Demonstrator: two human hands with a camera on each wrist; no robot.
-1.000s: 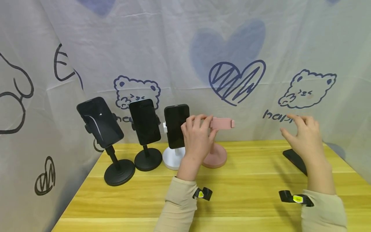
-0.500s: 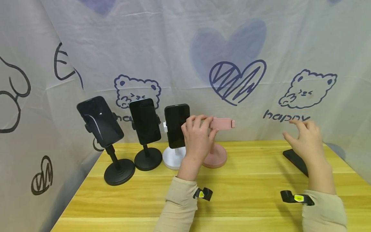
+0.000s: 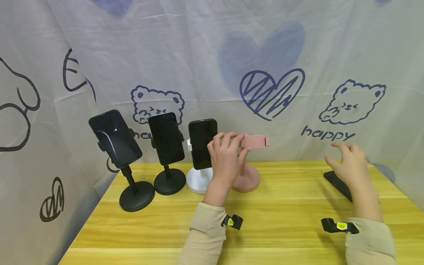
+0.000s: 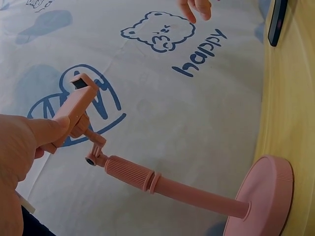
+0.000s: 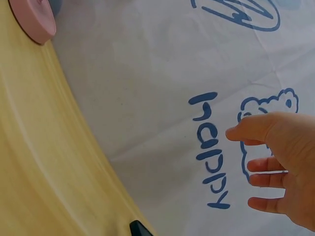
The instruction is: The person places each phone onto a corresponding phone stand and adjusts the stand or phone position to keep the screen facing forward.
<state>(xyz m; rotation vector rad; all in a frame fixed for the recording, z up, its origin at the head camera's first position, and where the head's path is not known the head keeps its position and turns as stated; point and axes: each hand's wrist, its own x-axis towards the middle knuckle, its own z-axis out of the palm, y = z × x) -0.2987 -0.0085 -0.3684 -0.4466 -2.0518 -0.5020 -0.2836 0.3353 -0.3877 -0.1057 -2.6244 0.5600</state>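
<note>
My left hand (image 3: 226,158) pinches one end of the pink phone stand's clamp (image 3: 255,141) between thumb and fingers. In the left wrist view the stand's pink clamp (image 4: 76,109) sits on a jointed pole (image 4: 197,196), above a round base (image 4: 266,201) on the table. No phone is in this clamp. Over the right part of the table hovers my right hand (image 3: 352,167), its fingers apart and holding nothing. Beneath it lies a black phone (image 3: 338,185), partly hidden by the hand and wrist. The right wrist view shows that hand (image 5: 283,162) with relaxed fingers.
To the left stand a white stand (image 3: 197,181) with a black phone (image 3: 201,141) and two black stands, each bearing a phone (image 3: 166,138), (image 3: 116,138). A printed cloth (image 3: 205,55) hangs behind the wooden table (image 3: 271,221).
My right hand has sunk slightly toward the black phone on the table. The left hand keeps its hold on the pink clamp, almost unmoved.
</note>
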